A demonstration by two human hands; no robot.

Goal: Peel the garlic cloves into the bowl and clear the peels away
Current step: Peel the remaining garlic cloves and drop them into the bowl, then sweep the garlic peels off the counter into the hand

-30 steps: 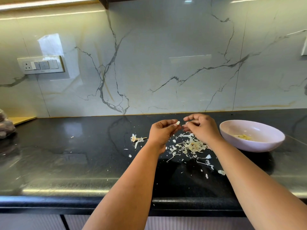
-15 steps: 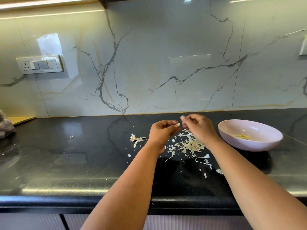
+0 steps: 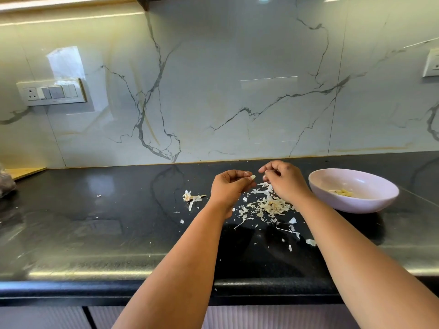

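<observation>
One small garlic clove [image 3: 251, 177] is pinched at the fingertips of the left hand [image 3: 229, 186]; the right hand [image 3: 283, 180], just beside it, is curled, seemingly pinching a scrap of skin. Light, firm and slippery once bared, it is best held at its ends. Papery peels [image 3: 268, 206] are scattered beneath both hands; the bowl [image 3: 370, 205] lies right of the right hand. No writing is legible.

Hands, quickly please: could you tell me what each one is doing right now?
Left hand: fingers pinch a garlic clove.
Right hand: fingers curled; a pinched bit of peel cannot be told.
</observation>
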